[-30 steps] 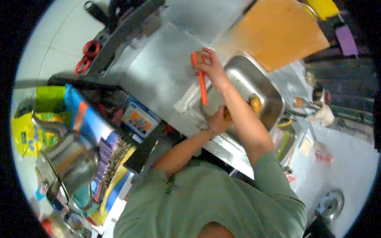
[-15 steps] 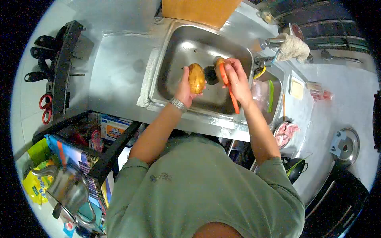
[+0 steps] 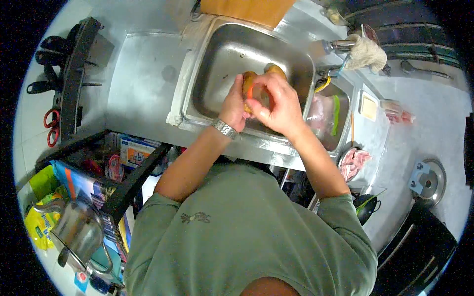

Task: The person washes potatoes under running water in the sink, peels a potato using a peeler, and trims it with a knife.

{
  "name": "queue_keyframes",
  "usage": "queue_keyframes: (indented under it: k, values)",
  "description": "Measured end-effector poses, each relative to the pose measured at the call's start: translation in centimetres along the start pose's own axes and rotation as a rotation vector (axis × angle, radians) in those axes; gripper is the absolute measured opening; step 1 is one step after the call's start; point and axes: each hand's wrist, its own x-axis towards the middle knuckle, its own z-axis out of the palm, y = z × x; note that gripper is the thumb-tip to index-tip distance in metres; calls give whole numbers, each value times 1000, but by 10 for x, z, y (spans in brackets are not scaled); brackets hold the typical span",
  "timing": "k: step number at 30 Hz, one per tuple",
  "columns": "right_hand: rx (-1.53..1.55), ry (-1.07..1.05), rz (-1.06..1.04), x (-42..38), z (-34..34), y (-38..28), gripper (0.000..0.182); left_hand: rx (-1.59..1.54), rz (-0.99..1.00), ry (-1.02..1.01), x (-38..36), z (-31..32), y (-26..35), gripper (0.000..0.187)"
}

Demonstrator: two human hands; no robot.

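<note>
Change: right hand [image 3: 276, 106] has closed in on the left hand [image 3: 232, 106]; orange peeler [image 3: 250, 92] now against the potato [image 3: 247, 81].
Left fingers: clamped on potato, over the sink [image 3: 217, 54].
Right fingers: curled round peeler.
Second potato [image 3: 275, 70]: in sink, behind hands.

No lettering can be read for certain anywhere in this view. The grey-green shirt [image 3: 237, 232] carries a small dark mark on its left shoulder, below the sink [image 3: 217, 54], but its characters are too small to make out. Left of the shirt, a blue-and-orange printed box [image 3: 133, 150] on the black rack and a yellow bag [image 3: 42, 224] with a green patch both bear print, blurred beyond reading.
</note>
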Motion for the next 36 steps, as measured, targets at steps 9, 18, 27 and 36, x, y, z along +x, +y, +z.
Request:
queue_keyframes:
  k: [9,18,27,36]
  values:
    - [326,188,465,26,-2,56,31,3,-173,-99,-37,-2,13,58]
    - [-49,129,-120,-22,13,-23,39,-164,-14,-48,-16,-9,-3,47]
    - [365,224,505,12,6,35,26,76,-45,-147,-47,-5,4,53]
    - [33,72,47,-14,1,-9,32,-16,12,31,-36,0,-6,45]
